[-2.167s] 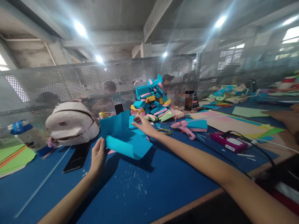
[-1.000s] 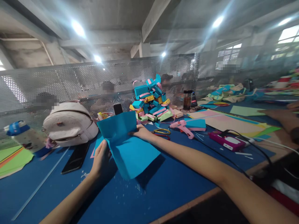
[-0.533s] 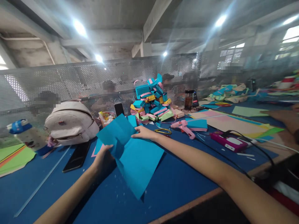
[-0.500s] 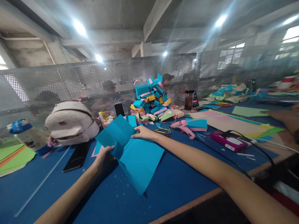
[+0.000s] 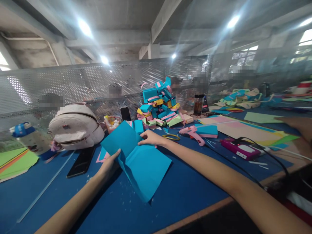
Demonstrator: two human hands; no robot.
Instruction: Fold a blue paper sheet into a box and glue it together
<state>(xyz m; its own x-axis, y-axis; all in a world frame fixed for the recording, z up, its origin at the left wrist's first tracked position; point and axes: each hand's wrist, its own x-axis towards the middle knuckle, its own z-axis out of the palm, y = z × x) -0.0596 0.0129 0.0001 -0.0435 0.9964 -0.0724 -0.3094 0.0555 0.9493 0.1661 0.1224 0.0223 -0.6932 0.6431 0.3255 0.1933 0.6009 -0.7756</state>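
Holding a creased blue paper sheet point(image 5: 148, 170) at two edges

The blue paper sheet was held tilted above the middle of the blue counter point(image 5: 190, 191), with a crease running across it and its panels spread apart. Its left edge was grasped by the left hand point(image 5: 109, 164); the thumb was laid over the paper, while the other fingers were mostly hidden beneath. Near the far end of the crease, the sheet was pinched between the thumb and fingers of the right hand point(image 5: 151, 138). Whether the nearest corner was touching the counter could not be told.

Behind the right hand, a heap of folded paper pieces point(image 5: 159, 107) in blue, pink, yellow and green was stacked before a perforated metal screen point(image 5: 95, 87). Just beside the right forearm, a yellow scissor handle point(image 5: 172, 137) could be seen, and farther right a pink glue gun point(image 5: 192, 131) was laid on its side. A magenta power bank point(image 5: 240, 149) was placed near flat paper sheets point(image 5: 236, 128). To the left, a black smartphone point(image 5: 81, 162) was set down in front of a white backpack point(image 5: 76, 128), beside which a blue-lidded bottle point(image 5: 32, 139) was seen. At the far right, a co-worker's arm point(image 5: 293, 125) was stretched toward pale green paper point(image 5: 262, 117).
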